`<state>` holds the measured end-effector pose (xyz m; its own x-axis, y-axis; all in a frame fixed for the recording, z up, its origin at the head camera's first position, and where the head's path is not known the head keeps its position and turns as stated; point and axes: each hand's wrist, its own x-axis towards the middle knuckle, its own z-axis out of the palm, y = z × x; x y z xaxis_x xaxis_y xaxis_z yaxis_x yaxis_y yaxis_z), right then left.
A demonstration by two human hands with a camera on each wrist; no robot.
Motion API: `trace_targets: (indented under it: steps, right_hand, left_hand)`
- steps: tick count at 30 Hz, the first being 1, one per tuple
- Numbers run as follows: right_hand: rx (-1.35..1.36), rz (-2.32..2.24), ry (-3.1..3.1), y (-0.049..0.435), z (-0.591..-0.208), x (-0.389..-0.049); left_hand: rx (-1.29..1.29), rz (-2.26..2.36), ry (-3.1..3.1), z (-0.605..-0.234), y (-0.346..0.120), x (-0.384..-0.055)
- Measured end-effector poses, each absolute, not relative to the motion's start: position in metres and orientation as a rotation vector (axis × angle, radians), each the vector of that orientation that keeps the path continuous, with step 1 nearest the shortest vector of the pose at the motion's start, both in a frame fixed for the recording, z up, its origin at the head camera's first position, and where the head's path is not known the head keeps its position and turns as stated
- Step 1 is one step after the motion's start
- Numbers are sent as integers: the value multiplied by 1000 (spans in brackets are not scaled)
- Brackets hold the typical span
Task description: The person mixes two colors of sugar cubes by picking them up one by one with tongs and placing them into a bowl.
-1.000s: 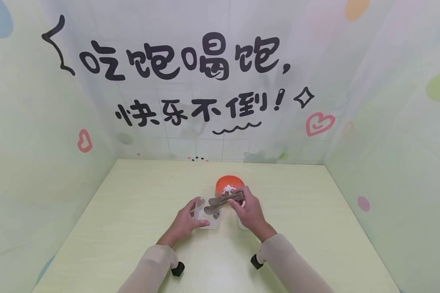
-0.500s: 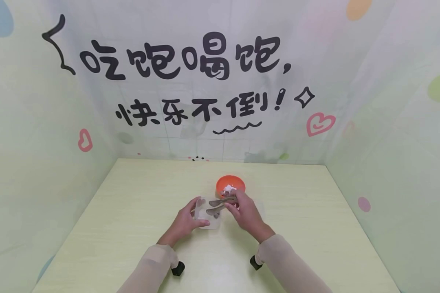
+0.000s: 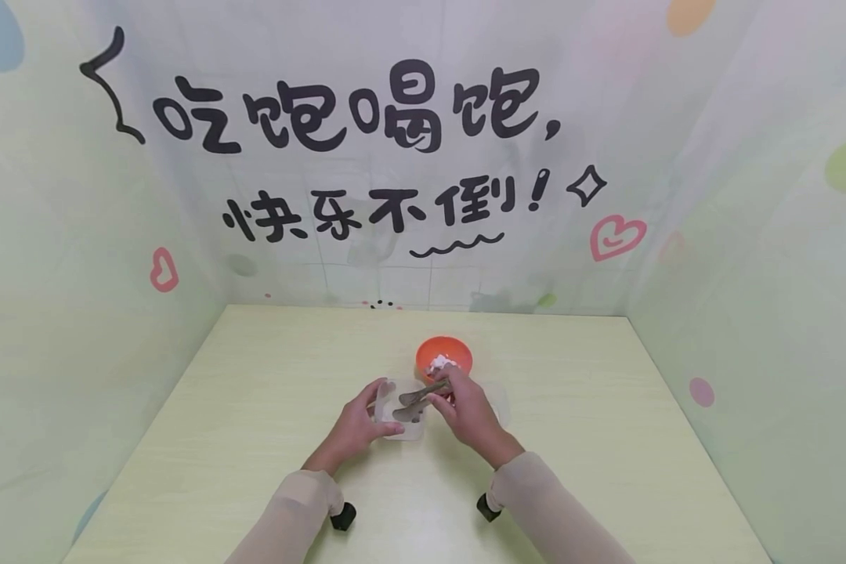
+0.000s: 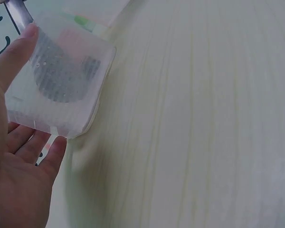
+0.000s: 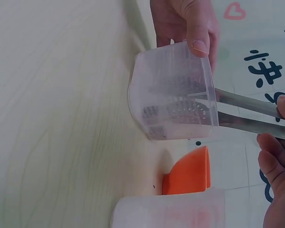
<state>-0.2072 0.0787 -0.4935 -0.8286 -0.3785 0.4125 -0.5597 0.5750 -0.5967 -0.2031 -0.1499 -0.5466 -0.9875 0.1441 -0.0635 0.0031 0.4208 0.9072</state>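
Note:
My left hand (image 3: 352,427) grips a translucent plastic box (image 3: 386,398), its thumb at the rim and its fingers along the side. In my right hand (image 3: 471,411) is a pair of metal tongs (image 3: 423,394), pinched by the handles. The tongs' perforated ends are inside the box, spread apart, as the right wrist view shows through the wall. Small dark pieces (image 5: 153,112) lie low in the box near the tips; whether the tongs touch them I cannot tell. Behind the right hand stands an orange bowl (image 3: 444,345) with white pieces (image 3: 440,362) in it.
A second translucent box (image 3: 500,401) stands to the right, mostly hidden behind my right hand; the right wrist view shows its wall (image 5: 171,211) close to the orange bowl. The pale wooden table (image 3: 254,376) meets printed walls at the back and sides.
My right hand has moved slightly left and down, and the tongs have gone deeper into the box at a steeper tilt. The left hand and box have stayed in place.

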Motion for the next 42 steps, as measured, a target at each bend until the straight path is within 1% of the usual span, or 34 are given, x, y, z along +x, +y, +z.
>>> trace_targets:
  steps: [16,33,42]
  right_hand:
    - [772,1124,-2567,78,-491,-207]
    - [648,1260,-2507,83,-492,-207]
    - [591,1344,-2337,90,-488,-211]
  left_hand:
    - [148,1617,2541,-546,-150,-203]
    - [122,1594,2550,-543,-148,-202]
    - [105,1607,2533,-544,-148,-203]
